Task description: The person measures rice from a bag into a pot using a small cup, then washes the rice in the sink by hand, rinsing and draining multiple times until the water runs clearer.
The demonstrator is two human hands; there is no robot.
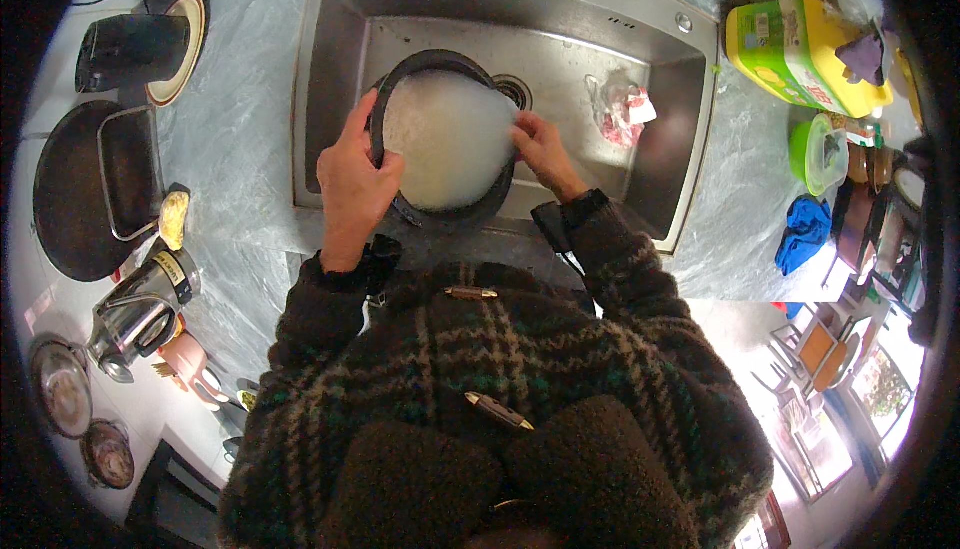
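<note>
A dark round pot is held over the stainless-steel sink. Cloudy whitish liquid fills it and reaches its right side, where the dark rim is hard to make out. My left hand grips the left wall, thumb inside the rim and fingers outside. At the right edge, the bent fingers of my right hand hold the rim close to the liquid. The drain lies just beyond the pot's upper right. A clear plastic bag with red and white parts rests on the sink floor to the right.
Right of the sink stand a yellow and green jug, a green tub and a blue cloth. Along the left are a black container, a rimmed plate, a dark round pan and a steel kettle.
</note>
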